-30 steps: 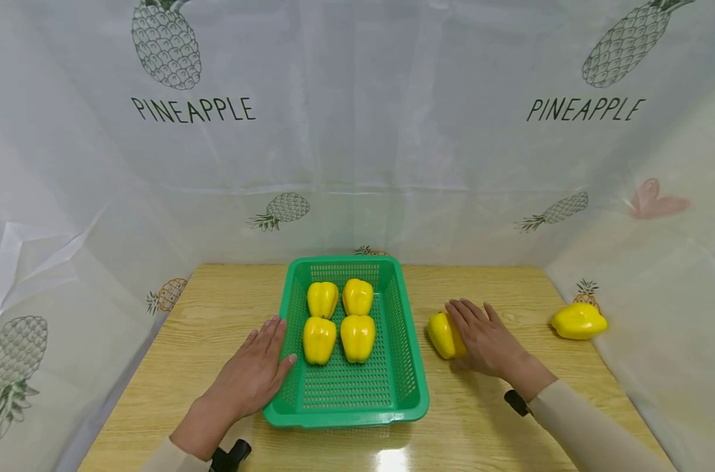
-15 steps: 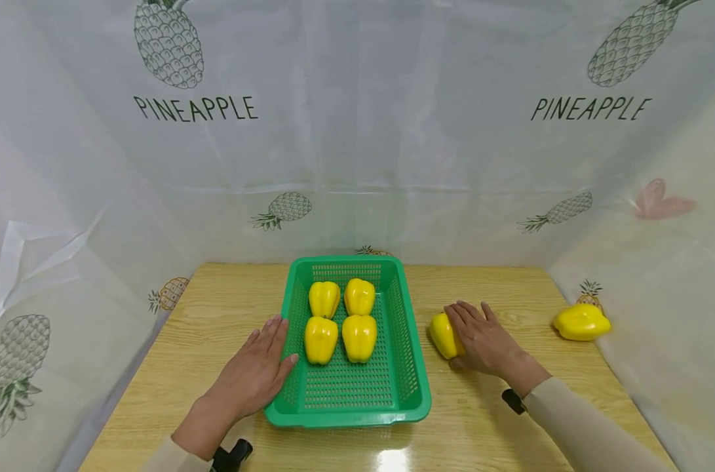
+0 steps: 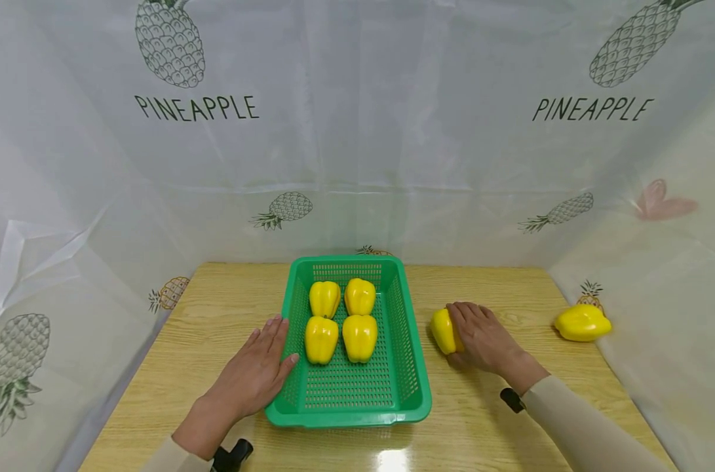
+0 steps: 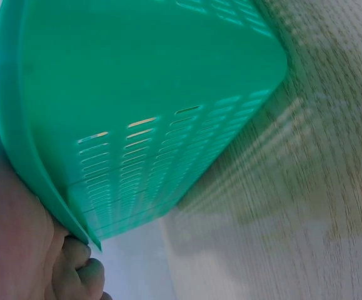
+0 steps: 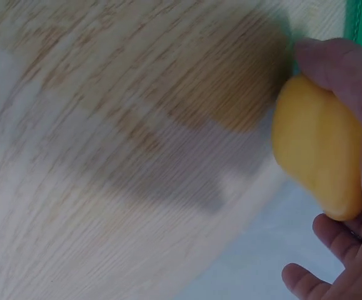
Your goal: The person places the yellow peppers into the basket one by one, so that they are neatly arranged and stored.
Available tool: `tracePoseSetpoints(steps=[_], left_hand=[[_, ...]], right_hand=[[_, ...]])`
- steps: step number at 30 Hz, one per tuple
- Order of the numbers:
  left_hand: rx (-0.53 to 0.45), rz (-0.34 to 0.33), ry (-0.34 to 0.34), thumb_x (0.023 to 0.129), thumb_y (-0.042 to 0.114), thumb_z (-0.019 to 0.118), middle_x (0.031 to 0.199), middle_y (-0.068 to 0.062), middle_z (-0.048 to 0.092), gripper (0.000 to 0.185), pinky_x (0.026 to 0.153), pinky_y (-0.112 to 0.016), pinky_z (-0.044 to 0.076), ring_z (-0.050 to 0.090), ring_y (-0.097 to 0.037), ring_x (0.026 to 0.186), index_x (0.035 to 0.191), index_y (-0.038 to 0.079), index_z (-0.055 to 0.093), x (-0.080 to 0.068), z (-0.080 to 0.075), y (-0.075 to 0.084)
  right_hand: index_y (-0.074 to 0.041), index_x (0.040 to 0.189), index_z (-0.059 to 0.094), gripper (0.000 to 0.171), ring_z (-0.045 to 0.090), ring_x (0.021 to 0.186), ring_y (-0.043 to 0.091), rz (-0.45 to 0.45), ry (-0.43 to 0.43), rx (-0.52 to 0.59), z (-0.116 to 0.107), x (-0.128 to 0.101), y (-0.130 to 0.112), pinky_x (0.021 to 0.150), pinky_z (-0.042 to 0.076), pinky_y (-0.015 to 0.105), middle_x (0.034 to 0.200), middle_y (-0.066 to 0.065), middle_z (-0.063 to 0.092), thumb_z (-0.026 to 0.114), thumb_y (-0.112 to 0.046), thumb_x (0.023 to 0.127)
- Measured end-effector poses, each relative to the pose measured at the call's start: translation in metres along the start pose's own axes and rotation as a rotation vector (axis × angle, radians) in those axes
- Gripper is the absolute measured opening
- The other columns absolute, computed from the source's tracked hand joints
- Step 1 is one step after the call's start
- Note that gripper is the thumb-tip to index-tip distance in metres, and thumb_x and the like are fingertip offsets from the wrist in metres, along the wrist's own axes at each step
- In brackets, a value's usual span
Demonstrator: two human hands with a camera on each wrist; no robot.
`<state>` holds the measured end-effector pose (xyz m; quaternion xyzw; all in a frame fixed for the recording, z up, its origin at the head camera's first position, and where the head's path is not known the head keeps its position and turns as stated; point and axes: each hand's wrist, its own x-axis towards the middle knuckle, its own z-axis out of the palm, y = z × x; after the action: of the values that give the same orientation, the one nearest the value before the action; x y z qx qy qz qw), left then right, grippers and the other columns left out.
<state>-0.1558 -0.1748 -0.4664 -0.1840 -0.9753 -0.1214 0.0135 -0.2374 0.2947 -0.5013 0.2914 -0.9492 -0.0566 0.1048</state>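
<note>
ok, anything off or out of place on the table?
Nothing damaged or spilled. Four peppers sit in the green basket; one pepper lies alone by the right curtain, and another pepper is under the right hand.

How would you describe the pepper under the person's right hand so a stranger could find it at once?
Start at the green basket in the middle of the wooden table. Just off its right side lies a yellow pepper, outside the basket. Unlike the four inside and the far-right one, the right hand covers it, fingers curled over.
</note>
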Motion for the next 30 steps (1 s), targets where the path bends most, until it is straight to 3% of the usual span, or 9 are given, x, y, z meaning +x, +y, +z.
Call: tracePoseSetpoints(steps=[6,11,17,30], left_hand=[[0.004,0.002,0.010,0.112,0.036,0.051,0.168,-0.028,0.032,0.069,0.127,-0.061,0.030,0.033,-0.043,0.157,0.162,-0.008,0.031,0.000,0.000,0.000],[0.004,0.004,0.016,0.112,0.036,0.052,0.168,-0.028,0.032,0.069,0.126,-0.061,0.030,0.033,-0.043,0.156,0.162,-0.008,0.031,0.000,0.001,-0.001],[0.002,0.008,0.016,0.112,0.037,0.051,0.168,-0.028,0.032,0.069,0.126,-0.061,0.031,0.033,-0.044,0.156,0.162,-0.008,0.032,0.000,0.002,-0.002],[0.011,0.027,0.015,0.114,0.035,0.047,0.168,-0.028,0.031,0.066,0.125,-0.062,0.032,0.033,-0.044,0.156,0.161,-0.008,0.032,-0.001,-0.001,-0.003]], right_hand=[[0.006,0.137,0.050,0.102,0.061,0.117,0.042,0.009,0.091,-0.038,0.002,0.007,0.002,0.094,0.058,0.055,0.129,0.023,0.061,0.095,-0.056,0.070],[0.005,0.129,0.050,0.096,0.063,0.109,0.041,0.013,0.142,-0.047,-0.002,0.014,0.003,0.089,0.060,0.052,0.120,0.023,0.062,0.095,-0.053,0.067],[0.006,0.132,0.050,0.097,0.065,0.105,0.040,0.007,0.186,-0.050,-0.011,0.022,0.003,0.084,0.060,0.052,0.118,0.023,0.064,0.095,-0.050,0.067],[0.007,0.133,0.052,0.101,0.064,0.103,0.041,-0.001,0.262,-0.078,-0.044,0.049,-0.003,0.079,0.059,0.052,0.112,0.023,0.066,0.090,-0.062,0.069]])
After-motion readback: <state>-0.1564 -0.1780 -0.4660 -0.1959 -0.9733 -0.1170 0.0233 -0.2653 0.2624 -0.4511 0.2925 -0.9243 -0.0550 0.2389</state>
